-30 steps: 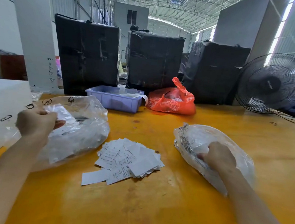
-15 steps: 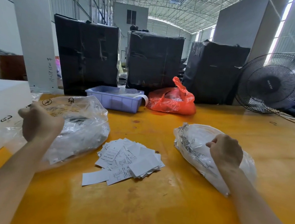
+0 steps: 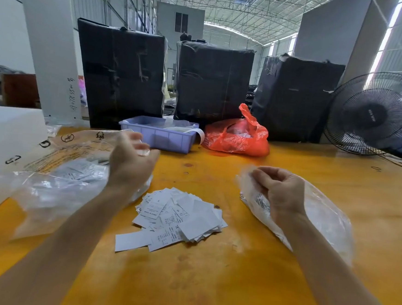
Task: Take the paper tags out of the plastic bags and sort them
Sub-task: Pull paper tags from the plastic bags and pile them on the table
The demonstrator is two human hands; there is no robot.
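A loose pile of white paper tags point(image 3: 180, 218) lies on the yellow table point(image 3: 208, 285) between my arms. On the left is a large clear plastic bag point(image 3: 68, 180) with tags inside. My left hand point(image 3: 131, 163) hovers at its right edge, fingers curled, pinching a bit of the clear film. A second clear bag point(image 3: 327, 217) with tags lies on the right. My right hand point(image 3: 278, 189) is above its left end, fingers curled round the bag's top edge.
At the back of the table stand a lilac plastic tray point(image 3: 158, 137) and a red plastic bag point(image 3: 237, 138), with three black wrapped bundles point(image 3: 119, 73) behind them. A black fan point(image 3: 373, 115) stands far right. A white box point(image 3: 1, 141) borders the table's left side.
My left hand has swung right, from the left bag's left part to its right edge. My right hand has risen and turned, lifting the right bag's top edge.
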